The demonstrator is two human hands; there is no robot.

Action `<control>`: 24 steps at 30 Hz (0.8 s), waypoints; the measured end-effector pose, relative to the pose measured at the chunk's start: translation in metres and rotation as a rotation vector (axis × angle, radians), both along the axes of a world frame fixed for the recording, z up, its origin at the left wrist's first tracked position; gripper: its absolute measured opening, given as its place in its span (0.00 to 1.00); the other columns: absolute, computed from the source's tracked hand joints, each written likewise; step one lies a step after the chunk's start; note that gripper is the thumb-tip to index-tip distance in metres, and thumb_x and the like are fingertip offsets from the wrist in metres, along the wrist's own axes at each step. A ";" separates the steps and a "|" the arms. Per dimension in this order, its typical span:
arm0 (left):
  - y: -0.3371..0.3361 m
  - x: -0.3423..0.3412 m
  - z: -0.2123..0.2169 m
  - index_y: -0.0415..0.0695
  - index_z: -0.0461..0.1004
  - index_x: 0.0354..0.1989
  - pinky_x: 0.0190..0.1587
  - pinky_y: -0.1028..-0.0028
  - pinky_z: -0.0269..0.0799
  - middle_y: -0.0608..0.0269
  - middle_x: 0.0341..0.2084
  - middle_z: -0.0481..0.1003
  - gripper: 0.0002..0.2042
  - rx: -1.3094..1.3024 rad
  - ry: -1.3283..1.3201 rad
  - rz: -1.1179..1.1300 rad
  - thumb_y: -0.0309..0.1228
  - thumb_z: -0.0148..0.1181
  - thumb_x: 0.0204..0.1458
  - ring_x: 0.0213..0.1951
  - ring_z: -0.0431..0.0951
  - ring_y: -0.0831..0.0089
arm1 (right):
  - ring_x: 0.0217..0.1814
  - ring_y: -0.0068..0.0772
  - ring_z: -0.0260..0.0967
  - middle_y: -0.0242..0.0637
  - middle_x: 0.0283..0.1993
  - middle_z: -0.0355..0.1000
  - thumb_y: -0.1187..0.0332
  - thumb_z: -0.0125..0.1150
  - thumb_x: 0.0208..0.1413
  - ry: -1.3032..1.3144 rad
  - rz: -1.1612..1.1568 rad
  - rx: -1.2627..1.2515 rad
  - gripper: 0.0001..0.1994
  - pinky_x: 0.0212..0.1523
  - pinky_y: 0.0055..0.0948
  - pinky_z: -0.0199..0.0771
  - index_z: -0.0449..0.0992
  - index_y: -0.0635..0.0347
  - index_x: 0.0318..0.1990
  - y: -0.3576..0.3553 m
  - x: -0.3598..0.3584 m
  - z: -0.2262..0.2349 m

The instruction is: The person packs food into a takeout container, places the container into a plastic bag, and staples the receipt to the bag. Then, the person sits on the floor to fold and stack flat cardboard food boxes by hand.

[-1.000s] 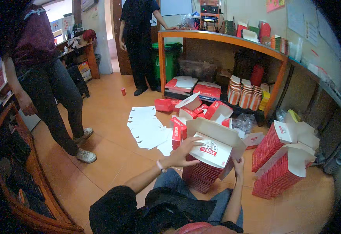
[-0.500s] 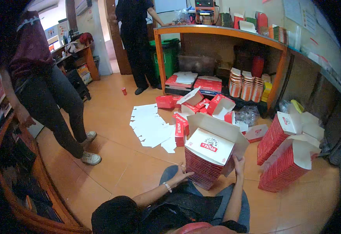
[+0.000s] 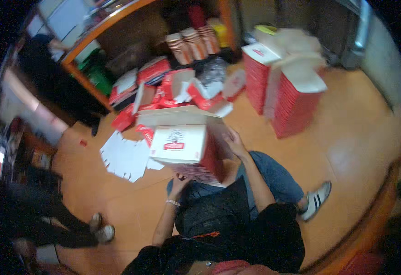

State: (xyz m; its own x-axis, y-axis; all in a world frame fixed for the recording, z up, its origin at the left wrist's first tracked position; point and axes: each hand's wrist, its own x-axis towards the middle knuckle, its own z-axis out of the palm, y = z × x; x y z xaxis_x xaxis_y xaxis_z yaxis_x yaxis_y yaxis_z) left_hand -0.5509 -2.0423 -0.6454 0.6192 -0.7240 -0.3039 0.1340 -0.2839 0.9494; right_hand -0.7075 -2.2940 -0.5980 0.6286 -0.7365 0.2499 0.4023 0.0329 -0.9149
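In front of my crossed legs stands a tall stack of nested red-and-white cardboard food boxes [image 3: 179,143], their lid flaps raised at the back and right. My left hand [image 3: 179,184] grips the stack low on its near left side, with some fingers hidden under its edge. Against the right side, my right hand [image 3: 235,144] is closed on the flaps, steadying the stack between both hands. Beyond it lie loose red boxes [image 3: 167,89] in a jumbled pile. Flat white card pieces [image 3: 125,156] overlap on the floor to the left.
Two more box stacks [image 3: 297,103] stand at the right. An orange-framed table [image 3: 88,73] has striped cup stacks [image 3: 193,45] beneath it and a green bin [image 3: 96,75] beside it. One person's legs [image 3: 65,220] are at lower left; another person [image 3: 42,68] stands farther back.
My view has swung to the right, so the surroundings shift left and tilt. Both hands stay on the box stack, which now sits farther left in the picture.
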 end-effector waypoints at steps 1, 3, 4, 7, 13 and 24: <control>-0.004 0.000 -0.002 0.42 0.53 0.45 0.26 0.82 0.66 0.67 0.28 0.65 0.27 -0.064 0.028 -0.013 0.25 0.64 0.38 0.26 0.67 0.79 | 0.53 0.28 0.56 0.42 0.54 0.58 0.71 0.56 0.49 -0.021 -0.040 -0.022 0.24 0.52 0.29 0.59 0.58 0.67 0.53 -0.007 -0.007 -0.006; -0.007 -0.003 -0.001 0.42 0.53 0.44 0.27 0.82 0.66 0.68 0.27 0.65 0.27 -0.063 -0.003 -0.001 0.25 0.64 0.39 0.27 0.67 0.79 | 0.58 0.31 0.49 0.42 0.57 0.51 0.71 0.59 0.46 -0.137 -0.574 -0.213 0.32 0.55 0.32 0.55 0.49 0.65 0.57 -0.016 -0.019 -0.013; -0.006 -0.004 0.001 0.43 0.54 0.44 0.27 0.81 0.66 0.69 0.26 0.65 0.26 -0.089 -0.042 0.030 0.25 0.64 0.39 0.27 0.67 0.79 | 0.58 0.33 0.47 0.43 0.57 0.51 0.70 0.61 0.44 -0.111 -0.869 -0.142 0.35 0.56 0.34 0.53 0.47 0.63 0.58 -0.023 -0.027 -0.016; -0.007 -0.005 0.004 0.44 0.53 0.46 0.28 0.81 0.68 0.67 0.29 0.65 0.27 -0.078 -0.013 0.097 0.26 0.64 0.40 0.29 0.68 0.79 | 0.59 0.45 0.45 0.48 0.59 0.46 0.66 0.69 0.35 0.052 -1.350 -0.110 0.46 0.58 0.39 0.48 0.42 0.58 0.60 -0.055 -0.075 -0.023; -0.006 0.004 -0.008 0.42 0.46 0.55 0.36 0.77 0.71 0.58 0.51 0.57 0.35 0.103 0.003 0.036 0.24 0.63 0.41 0.47 0.65 0.68 | 0.63 0.58 0.36 0.58 0.62 0.34 0.61 0.73 0.27 0.740 -1.402 -0.078 0.56 0.60 0.50 0.42 0.35 0.58 0.61 -0.131 -0.103 -0.024; 0.006 0.017 -0.046 0.43 0.46 0.57 0.40 0.74 0.71 0.58 0.54 0.52 0.33 -0.055 0.155 0.070 0.20 0.58 0.43 0.51 0.61 0.69 | 0.63 0.53 0.38 0.55 0.60 0.43 0.59 0.68 0.35 0.545 -1.547 -0.274 0.48 0.59 0.46 0.46 0.41 0.59 0.60 -0.166 -0.113 -0.041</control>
